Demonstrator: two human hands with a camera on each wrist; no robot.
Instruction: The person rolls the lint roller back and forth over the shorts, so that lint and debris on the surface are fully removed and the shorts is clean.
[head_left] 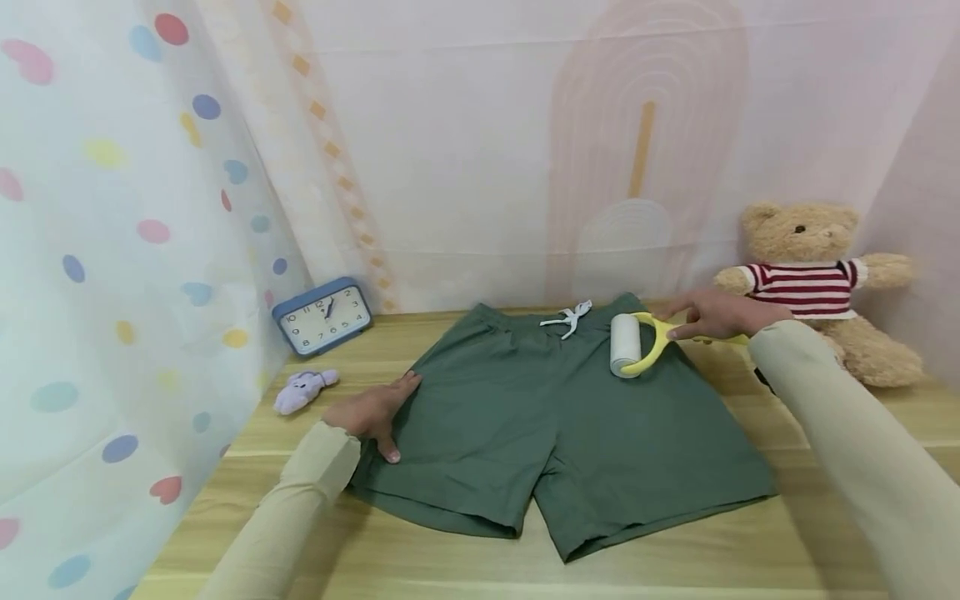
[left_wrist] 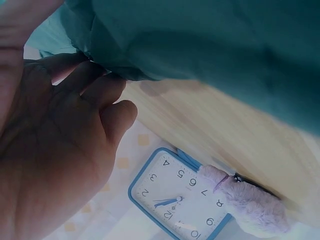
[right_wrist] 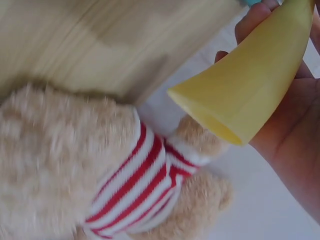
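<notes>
Dark green shorts (head_left: 480, 417) with a white drawstring bow (head_left: 572, 319) lie spread out, waistband toward the back. At their left edge rests my left hand (head_left: 372, 414), thumb apart from the other fingers; in the left wrist view its fingertips meet the green cloth (left_wrist: 200, 45). My right hand (head_left: 723, 312) grips a lint roller by its yellow handle (right_wrist: 255, 75). The white roller head (head_left: 625, 343) is against the upper right of the shorts, just below the waistband. In the right wrist view the handle's hollow flared end faces the camera.
A blue-framed clock (head_left: 322, 317) leans at the back left, with a small lilac plush toy (head_left: 303, 392) in front. At the right sits a teddy bear (head_left: 806, 279) in a striped top, close behind my right forearm. Curtains (head_left: 450, 150) border the wooden table (head_left: 247, 508).
</notes>
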